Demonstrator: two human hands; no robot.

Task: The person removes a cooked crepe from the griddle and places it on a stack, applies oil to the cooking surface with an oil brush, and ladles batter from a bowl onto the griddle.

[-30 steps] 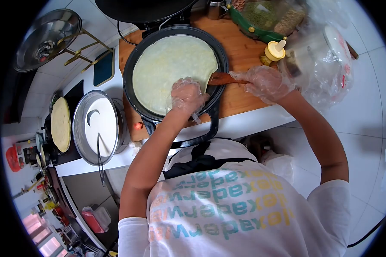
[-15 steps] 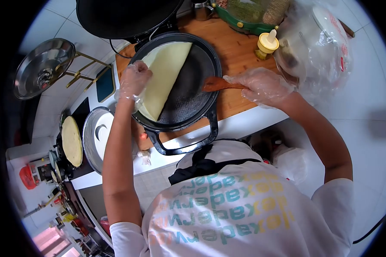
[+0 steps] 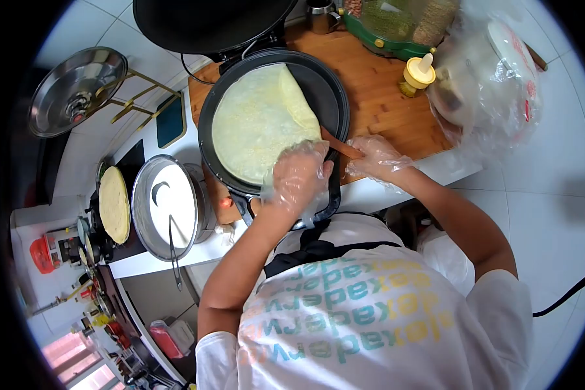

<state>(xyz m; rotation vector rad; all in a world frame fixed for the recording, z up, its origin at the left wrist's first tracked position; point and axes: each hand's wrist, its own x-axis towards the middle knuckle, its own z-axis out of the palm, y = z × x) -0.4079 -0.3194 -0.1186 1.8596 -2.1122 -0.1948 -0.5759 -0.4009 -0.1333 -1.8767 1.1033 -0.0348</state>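
Observation:
A thin pale-yellow pancake covers much of the round black griddle, its right edge folded over in a narrow strip. My left hand, in a clear plastic glove, is over the pancake's lower right part. Its fingers are blurred and partly hidden, so I cannot tell whether they grip the edge. My right hand, gloved too, is closed around a wooden spatula. The spatula's tip reaches the pancake's right edge, close to my left hand.
Left of the griddle stands a metal bowl of white batter with a utensil in it. Another pancake lies farther left. A yellow-capped oil bottle, a plastic-wrapped container and a green-rimmed grain box stand at the right and back.
My left hand has moved from the griddle's left side to its lower right. The half-folded pancake now lies spread out wider. The spatula has moved left to the pancake's edge.

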